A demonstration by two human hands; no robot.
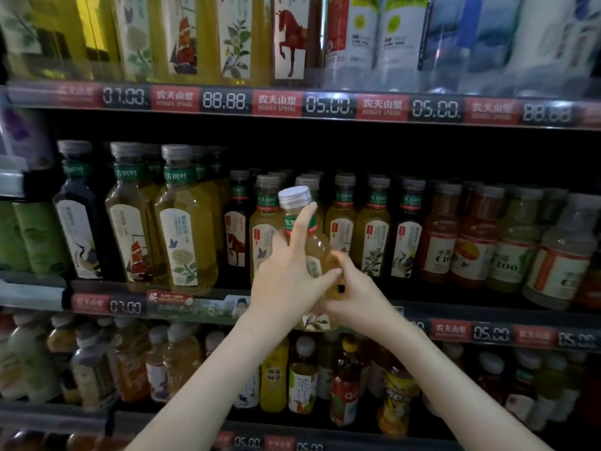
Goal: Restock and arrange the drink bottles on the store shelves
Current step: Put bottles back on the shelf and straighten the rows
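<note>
- Bottles in green wrap (pixel 35 236) stand blurred at the far left edge of the middle shelf (pixel 126 305).
- Beside them, at the front of that shelf, stands a dark bottle (pixel 78 216) with a bird on its label, then two tall yellow tea bottles (pixel 182 229) with grey caps and green neck bands.
- In the centre, in front of the shelf, the left hand (pixel 286 275) grasps the held bottle (pixel 312 245) from the left side. Its index finger stretches up to the green neck band, and its thumb wraps across the front of the body.
- The held bottle is pale yellow tea with a silver-white cap. It is in the air, leaning slightly left, in front of the row of smaller tea bottles (pixel 374 236) and not standing on any shelf. Its lower end hangs level with the price rail.
- Just right of centre, the right hand (pixel 357 291) grips the lower body of the held bottle with curled fingers. It touches the left thumb, so the hands are together on the one bottle.
- Further right on the middle shelf stand orange and pale C100 bottles (pixel 471 242), blurred toward the edge.
- At the top right, on the shelf above, clear water bottles (pixel 487 34) stand over a rail of red tags and digital prices.
</note>
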